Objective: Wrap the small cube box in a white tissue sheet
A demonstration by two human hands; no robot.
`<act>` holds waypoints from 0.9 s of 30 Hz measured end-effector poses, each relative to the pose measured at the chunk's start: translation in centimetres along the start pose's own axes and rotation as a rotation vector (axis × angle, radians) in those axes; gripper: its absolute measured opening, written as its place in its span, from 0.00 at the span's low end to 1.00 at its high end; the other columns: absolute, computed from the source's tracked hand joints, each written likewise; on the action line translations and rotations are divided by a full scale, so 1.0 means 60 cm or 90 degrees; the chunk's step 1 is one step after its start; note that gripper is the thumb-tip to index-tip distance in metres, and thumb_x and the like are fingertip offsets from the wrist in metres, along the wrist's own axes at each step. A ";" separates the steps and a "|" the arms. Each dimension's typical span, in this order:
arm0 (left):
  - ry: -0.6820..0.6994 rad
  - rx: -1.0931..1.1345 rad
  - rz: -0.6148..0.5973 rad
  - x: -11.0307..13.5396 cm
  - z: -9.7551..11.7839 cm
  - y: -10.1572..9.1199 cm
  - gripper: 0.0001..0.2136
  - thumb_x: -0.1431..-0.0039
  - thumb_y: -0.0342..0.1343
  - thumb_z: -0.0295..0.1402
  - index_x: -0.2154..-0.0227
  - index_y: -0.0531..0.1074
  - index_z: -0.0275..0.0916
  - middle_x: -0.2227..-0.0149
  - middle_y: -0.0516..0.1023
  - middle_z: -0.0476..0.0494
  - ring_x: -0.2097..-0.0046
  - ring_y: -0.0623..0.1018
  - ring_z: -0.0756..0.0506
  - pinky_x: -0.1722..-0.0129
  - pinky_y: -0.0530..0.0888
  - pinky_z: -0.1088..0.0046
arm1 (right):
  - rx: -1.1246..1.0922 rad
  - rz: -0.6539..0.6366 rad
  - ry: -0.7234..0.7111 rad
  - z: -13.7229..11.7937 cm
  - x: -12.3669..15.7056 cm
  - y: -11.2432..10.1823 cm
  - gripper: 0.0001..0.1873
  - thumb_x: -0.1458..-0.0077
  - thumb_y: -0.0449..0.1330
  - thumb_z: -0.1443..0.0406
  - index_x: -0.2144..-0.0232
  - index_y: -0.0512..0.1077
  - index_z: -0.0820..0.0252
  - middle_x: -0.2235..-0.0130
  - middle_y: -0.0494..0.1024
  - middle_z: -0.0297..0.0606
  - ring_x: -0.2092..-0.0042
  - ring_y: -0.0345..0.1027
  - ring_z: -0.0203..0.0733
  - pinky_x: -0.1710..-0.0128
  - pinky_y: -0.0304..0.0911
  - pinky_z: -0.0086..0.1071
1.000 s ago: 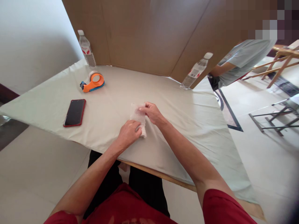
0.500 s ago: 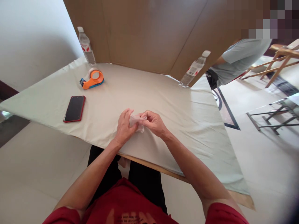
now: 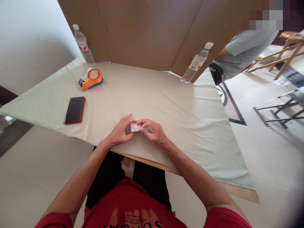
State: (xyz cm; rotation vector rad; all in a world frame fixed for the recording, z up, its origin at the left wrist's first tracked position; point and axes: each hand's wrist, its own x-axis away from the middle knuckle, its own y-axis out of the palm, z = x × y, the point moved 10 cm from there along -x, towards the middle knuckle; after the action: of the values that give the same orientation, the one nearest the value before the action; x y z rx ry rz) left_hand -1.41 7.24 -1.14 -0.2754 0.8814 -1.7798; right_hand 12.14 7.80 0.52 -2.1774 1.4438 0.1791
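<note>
A small, crumpled white piece of thin sheet material [image 3: 135, 127] is between the person's hands, over the near edge of the table. The right hand [image 3: 155, 131] pinches it between thumb and fingers. The left hand [image 3: 120, 131] curves around its other side, thumb and forefinger apart; whether they touch it cannot be told. Beneath spreads a pale, wrinkled tablecloth [image 3: 147, 95], bearing a red-cased black phone [image 3: 75, 110] and, farther back, an orange-and-blue plastic tape dispenser [image 3: 96, 83].
</note>
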 end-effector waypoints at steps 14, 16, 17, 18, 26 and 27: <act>-0.284 0.247 0.015 -0.059 -0.051 0.003 0.12 0.51 0.61 0.38 0.66 0.72 0.36 0.69 0.75 0.47 0.71 0.74 0.49 0.70 0.72 0.72 | -0.155 0.033 0.238 0.068 -0.064 -0.031 0.21 0.52 0.67 0.47 0.68 0.71 0.58 0.65 0.79 0.37 0.61 0.73 0.41 0.56 0.68 0.37; -0.354 0.299 -0.003 -0.068 -0.069 0.007 0.12 0.48 0.59 0.40 0.68 0.71 0.36 0.72 0.74 0.48 0.74 0.72 0.49 0.74 0.71 0.72 | -0.215 0.000 0.251 0.081 -0.075 -0.022 0.25 0.56 0.70 0.47 0.63 0.72 0.58 0.62 0.80 0.38 0.58 0.74 0.42 0.54 0.68 0.37; -0.381 0.300 -0.013 -0.072 -0.077 0.009 0.12 0.47 0.58 0.41 0.69 0.70 0.36 0.74 0.72 0.48 0.76 0.72 0.49 0.76 0.70 0.73 | -0.241 -0.015 0.250 0.086 -0.078 -0.017 0.28 0.58 0.72 0.48 0.60 0.72 0.58 0.59 0.80 0.39 0.56 0.74 0.43 0.52 0.69 0.38; -0.397 0.279 -0.020 -0.077 -0.084 0.008 0.12 0.46 0.57 0.41 0.70 0.70 0.37 0.76 0.71 0.49 0.77 0.71 0.49 0.77 0.68 0.73 | -0.263 -0.026 0.248 0.092 -0.078 -0.012 0.32 0.60 0.73 0.49 0.56 0.72 0.58 0.56 0.80 0.40 0.53 0.75 0.44 0.50 0.69 0.38; -0.232 0.211 0.021 -0.122 -0.076 -0.014 0.19 0.45 0.53 0.49 0.68 0.74 0.34 0.73 0.73 0.48 0.67 0.74 0.47 0.68 0.69 0.74 | -0.261 0.041 0.291 0.143 -0.066 -0.001 0.45 0.57 0.72 0.52 0.40 0.60 0.57 0.61 0.79 0.37 0.58 0.75 0.45 0.52 0.70 0.40; -0.226 0.283 0.011 -0.122 -0.075 -0.006 0.23 0.46 0.55 0.48 0.57 0.74 0.32 0.68 0.76 0.45 0.64 0.76 0.46 0.65 0.71 0.73 | -0.251 0.051 0.297 0.145 -0.065 -0.002 0.46 0.56 0.71 0.52 0.39 0.59 0.58 0.63 0.78 0.36 0.59 0.75 0.45 0.52 0.70 0.40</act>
State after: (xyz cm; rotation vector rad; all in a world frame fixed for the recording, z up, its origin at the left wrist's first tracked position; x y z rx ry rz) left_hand -1.37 15.79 -2.40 -0.2785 0.2274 -1.7857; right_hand 12.06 15.28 -5.43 -2.6020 1.8809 -0.0256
